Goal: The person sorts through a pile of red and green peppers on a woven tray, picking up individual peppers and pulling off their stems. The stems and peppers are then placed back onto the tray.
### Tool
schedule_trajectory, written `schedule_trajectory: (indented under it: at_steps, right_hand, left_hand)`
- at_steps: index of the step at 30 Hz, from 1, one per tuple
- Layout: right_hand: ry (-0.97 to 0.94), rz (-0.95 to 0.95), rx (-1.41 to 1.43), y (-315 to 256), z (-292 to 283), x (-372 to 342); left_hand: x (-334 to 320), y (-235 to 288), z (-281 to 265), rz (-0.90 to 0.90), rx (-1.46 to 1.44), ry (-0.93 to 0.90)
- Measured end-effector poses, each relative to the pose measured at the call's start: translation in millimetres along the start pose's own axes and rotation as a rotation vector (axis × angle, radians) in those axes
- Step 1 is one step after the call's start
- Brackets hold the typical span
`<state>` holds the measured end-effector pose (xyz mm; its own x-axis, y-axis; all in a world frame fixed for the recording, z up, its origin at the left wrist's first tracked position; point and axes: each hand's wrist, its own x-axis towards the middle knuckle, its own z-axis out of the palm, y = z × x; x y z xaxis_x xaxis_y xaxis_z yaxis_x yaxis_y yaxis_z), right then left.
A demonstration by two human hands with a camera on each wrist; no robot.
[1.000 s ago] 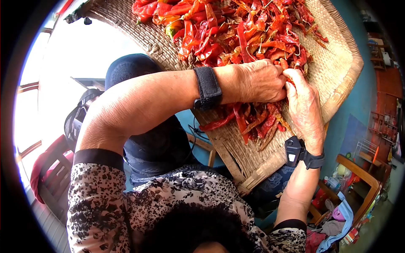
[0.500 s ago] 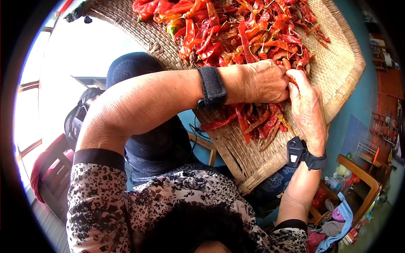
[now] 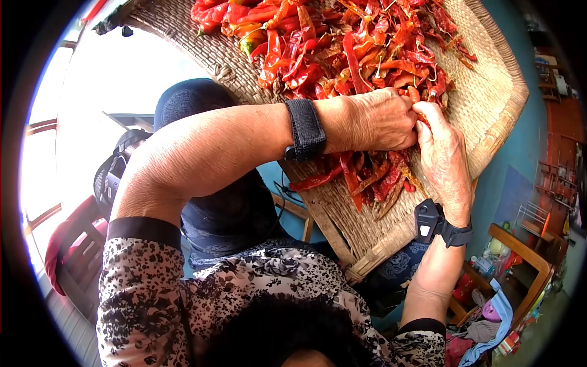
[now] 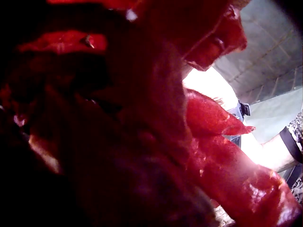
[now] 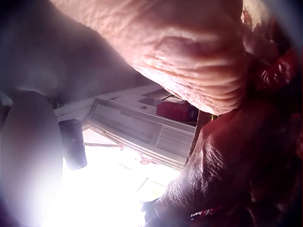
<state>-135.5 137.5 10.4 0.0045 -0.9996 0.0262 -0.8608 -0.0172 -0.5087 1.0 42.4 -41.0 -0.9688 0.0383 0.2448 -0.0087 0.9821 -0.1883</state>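
Both hands meet over a woven mat (image 3: 492, 104) heaped with dried red chili peppers (image 3: 361, 52). The left hand (image 3: 382, 119) has its fingers curled, knuckles up, around a chili pepper (image 3: 414, 94) whose end shows above the fingertips. Thumb and forefinger of the right hand (image 3: 445, 153) pinch at the same spot, against the left fingertips; most of the held pepper is hidden there. A smaller group of dried chilies (image 3: 388, 180) lies just below the left hand. Red peppers (image 4: 232, 175) fill much of the dark left wrist view. The right palm (image 5: 189, 61) shows large in the right wrist view.
Glossier, fresher-looking red peppers (image 3: 211, 13) lie at the mat's far left. The mat's near wooden edge (image 3: 379, 251) is close to the person's lap. A chair (image 3: 73, 244) stands at left, and a wooden frame with cloths (image 3: 489, 318) at lower right.
Both hands stay together in almost the same place, with the right hand shifted very slightly right. The chilies on the mat look unchanged.
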Motion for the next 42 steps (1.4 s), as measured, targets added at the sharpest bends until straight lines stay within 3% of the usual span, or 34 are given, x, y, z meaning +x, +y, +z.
schedule_trajectory:
  at_steps: [28,42]
  right_hand:
    - [0.012,0.004,-0.003,0.8,-0.5,-1.8]
    - [0.048,-0.002,0.014,-0.4,0.2,-2.5]
  left_hand:
    - [3.4,0.9,-0.2,-0.002,-0.015,-0.025]
    - [0.4,-4.0,2.9,0.033,-0.047,0.053]
